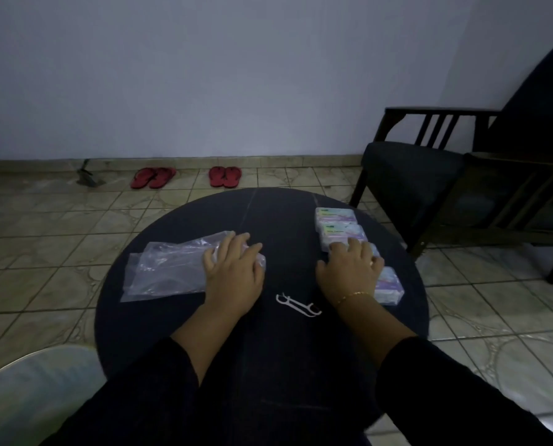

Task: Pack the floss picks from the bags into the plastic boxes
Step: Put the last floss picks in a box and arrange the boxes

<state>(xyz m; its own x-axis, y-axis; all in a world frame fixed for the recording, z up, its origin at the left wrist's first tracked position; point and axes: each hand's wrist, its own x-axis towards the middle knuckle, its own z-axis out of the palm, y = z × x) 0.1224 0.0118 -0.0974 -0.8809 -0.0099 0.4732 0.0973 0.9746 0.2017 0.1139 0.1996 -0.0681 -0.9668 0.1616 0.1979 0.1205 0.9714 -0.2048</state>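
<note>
Here, both of your hands lay flat on the round dark table (178, 317), palms down and fingers spread, neither one pinching anything. Your left hand (233, 272) pressed on the near end of a clear plastic bag (165, 268), which stretched away to your left with its long axis running roughly left to right; whether any picks were left inside it was too dim to tell. Your right hand (352, 268) rested on the third in a row of plastic boxes (339, 226), the row running from the far side of the table toward you along its right part, the nearest box (389, 286) just beside your wrist.

Two white floss picks (297, 304) lay loose on the table between your forearms, near the wrists and apart from both bag and boxes. They lay crossed or overlapping, long axes slanting from upper left down to lower right. Your right hand looked slightly the nearer, and it already sat by the boxes, so the pickup probably fell to that hand, with a pull back toward you and inward.
</note>
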